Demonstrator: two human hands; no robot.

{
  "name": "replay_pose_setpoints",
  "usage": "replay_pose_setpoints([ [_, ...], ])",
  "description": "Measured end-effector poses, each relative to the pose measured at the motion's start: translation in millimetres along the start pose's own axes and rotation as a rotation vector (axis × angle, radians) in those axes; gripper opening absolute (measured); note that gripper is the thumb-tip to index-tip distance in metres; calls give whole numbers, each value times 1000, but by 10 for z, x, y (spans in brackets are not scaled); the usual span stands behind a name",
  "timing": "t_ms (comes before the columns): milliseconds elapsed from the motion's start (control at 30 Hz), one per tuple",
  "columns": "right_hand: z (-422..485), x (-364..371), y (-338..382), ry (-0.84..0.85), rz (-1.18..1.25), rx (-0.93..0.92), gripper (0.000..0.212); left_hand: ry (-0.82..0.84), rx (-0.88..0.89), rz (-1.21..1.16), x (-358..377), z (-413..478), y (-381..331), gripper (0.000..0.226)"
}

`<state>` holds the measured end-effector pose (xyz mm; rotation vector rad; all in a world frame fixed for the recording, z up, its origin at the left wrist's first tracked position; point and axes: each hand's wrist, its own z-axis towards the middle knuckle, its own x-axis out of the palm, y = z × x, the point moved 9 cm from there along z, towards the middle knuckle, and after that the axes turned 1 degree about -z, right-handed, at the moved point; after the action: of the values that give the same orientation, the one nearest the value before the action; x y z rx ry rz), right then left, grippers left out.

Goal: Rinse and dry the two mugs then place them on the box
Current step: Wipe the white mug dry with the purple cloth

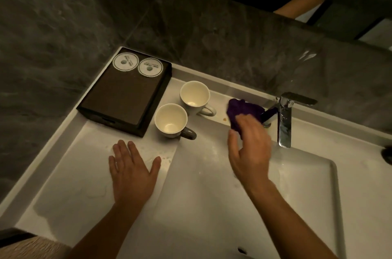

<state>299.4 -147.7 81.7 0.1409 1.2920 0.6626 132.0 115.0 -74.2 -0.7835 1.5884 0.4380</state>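
Reaching far and right toward the faucet (pixel 284 119), the right hand (pixel 249 152) has its fingertips on a crumpled purple cloth (pixel 241 110), though whether it grips or merely touches it I cannot tell. The left hand (pixel 132 170) lies flat and released on the wet counter (pixel 70 174). Both mugs (pixel 170 120) stand upright, far of the left hand, the farther mug (pixel 195 96) just beside the box (pixel 127 91), handles pointing right; the left hand is nearer them, the cloth partly hidden.
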Motion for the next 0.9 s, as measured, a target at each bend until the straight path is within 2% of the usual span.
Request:
replay_pose_setpoints([
  [100,263,-556,-330,-74,-256,33,59,20,-1,18,-5,-5,-25,101],
  [267,509,-768,-883,33,-458,102,66,9,-5,26,-51,-20,-60,102],
  [733,301,-758,-1111,85,-375,120,63,-16,4,-73,-64,7,-30,95],
  [833,275,-764,-977,79,-313,81,61,-10,-25,-156,-190,11,-8,85],
  [900,241,-725,-806,98,-246,11,60,-66,-32,-231,-379,-49,-48,74],
])
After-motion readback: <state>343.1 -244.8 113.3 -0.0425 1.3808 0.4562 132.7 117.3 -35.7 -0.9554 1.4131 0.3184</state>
